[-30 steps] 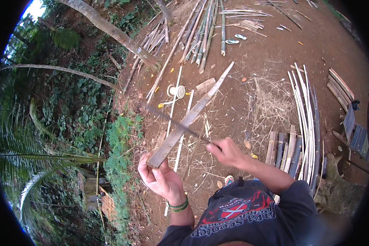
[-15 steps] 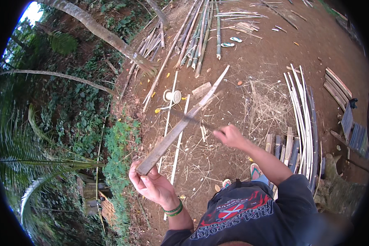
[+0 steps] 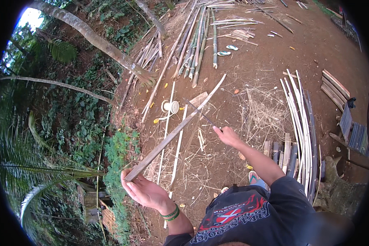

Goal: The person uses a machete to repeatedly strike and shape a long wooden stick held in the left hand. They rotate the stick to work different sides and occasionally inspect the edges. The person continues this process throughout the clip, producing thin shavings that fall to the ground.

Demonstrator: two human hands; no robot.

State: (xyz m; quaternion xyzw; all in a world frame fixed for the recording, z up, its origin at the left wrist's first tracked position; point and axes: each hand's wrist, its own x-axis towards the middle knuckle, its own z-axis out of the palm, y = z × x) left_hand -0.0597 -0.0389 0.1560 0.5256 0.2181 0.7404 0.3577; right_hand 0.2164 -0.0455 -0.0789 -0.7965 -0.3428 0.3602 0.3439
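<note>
My left hand (image 3: 149,194), palm up with a green band at the wrist, grips the near end of a long split-bamboo slat (image 3: 167,141). The slat slants up and away to the right, tapering to a thin far tip. In my right hand (image 3: 228,136), closed in a fist, is a dark thin-bladed knife (image 3: 207,119). Its blade crosses the slat in the far half, pointing away to the left. The slat is turned with a narrow edge mostly toward me. Whether the blade cuts in or only rests there, I cannot tell.
Beyond lie bamboo poles (image 3: 199,49) and a pair of sandals (image 3: 224,53). A pale spool (image 3: 170,107) and long white strips (image 3: 178,144) lie below the slat. Shavings (image 3: 266,110) cover the brown ground. Long bent strips (image 3: 298,127) lie at right; dense plants (image 3: 121,149) border the left.
The slat has tilted from showing its broad face to its edge, and its near end has shifted left and nearer. The knife, blurred before, now shows sharply, farther along the slat.
</note>
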